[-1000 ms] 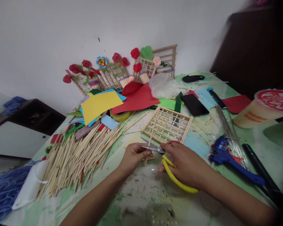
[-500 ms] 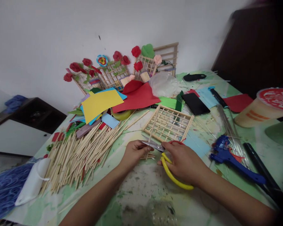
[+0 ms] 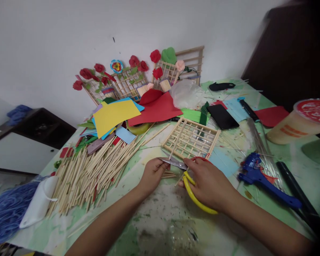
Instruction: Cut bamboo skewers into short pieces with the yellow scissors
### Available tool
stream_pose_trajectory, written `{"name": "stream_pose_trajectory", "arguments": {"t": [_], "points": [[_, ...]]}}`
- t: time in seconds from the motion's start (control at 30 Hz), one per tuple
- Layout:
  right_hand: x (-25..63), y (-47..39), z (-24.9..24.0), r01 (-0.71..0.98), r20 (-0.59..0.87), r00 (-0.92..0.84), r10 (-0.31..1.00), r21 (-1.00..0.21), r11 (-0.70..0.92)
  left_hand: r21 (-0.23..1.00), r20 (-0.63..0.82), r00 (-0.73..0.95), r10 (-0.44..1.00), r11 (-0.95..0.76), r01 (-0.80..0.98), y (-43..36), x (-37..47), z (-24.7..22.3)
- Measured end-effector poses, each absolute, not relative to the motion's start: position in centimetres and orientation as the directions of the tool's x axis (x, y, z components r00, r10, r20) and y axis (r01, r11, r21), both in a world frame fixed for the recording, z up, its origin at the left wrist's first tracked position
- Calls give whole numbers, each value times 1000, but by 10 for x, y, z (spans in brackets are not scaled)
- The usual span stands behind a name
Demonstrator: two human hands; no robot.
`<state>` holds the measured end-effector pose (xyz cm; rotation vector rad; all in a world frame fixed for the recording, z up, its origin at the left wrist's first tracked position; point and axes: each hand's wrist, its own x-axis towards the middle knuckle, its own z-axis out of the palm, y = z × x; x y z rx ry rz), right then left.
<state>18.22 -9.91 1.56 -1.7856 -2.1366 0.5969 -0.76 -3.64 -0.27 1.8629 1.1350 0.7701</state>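
Observation:
My right hand [image 3: 206, 183] is closed on scissors [image 3: 196, 199] with yellow handles, a red part showing above the fingers. Their metal blades point left and look closed or nearly so. My left hand [image 3: 151, 175] has its fingers pinched together at the blade tips; what they hold, if anything, is too small to make out. Just beyond the blades lies a small wooden lattice [image 3: 192, 137], with a stick across its left side reaching down to the blades. Short stick pieces [image 3: 168, 174] lie between the hands.
Many loose sticks [image 3: 96, 174] lie on the left, with coloured paper [image 3: 116, 116] behind. A blue glue gun [image 3: 266, 185], a phone [image 3: 223, 116] and a sealed drink cup [image 3: 300, 121] are on the right. Lattices with paper flowers [image 3: 129, 83] lean on the wall.
The scissor blades look closer together. A short stick piece now shows tilted beside the right hand, below the blades. The whole view has shifted slightly.

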Motion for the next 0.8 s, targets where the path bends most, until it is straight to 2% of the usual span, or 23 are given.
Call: {"name": "stream_pose_trajectory", "arguments": {"t": [0.3, 0.57, 0.8], "points": [[181, -102, 21, 851, -68, -178, 982, -511, 119, 835, 112, 433, 894, -321, 446, -40, -9, -7], [179, -102, 19, 841, -36, -211, 977, -517, 162, 830, 73, 413, 908, -284, 479, -42, -7, -1], [183, -100, 20, 860, -79, -209, 975, -490, 144, 927, -56, 387, 920, -96, 362, -41, -5, -7]]}}
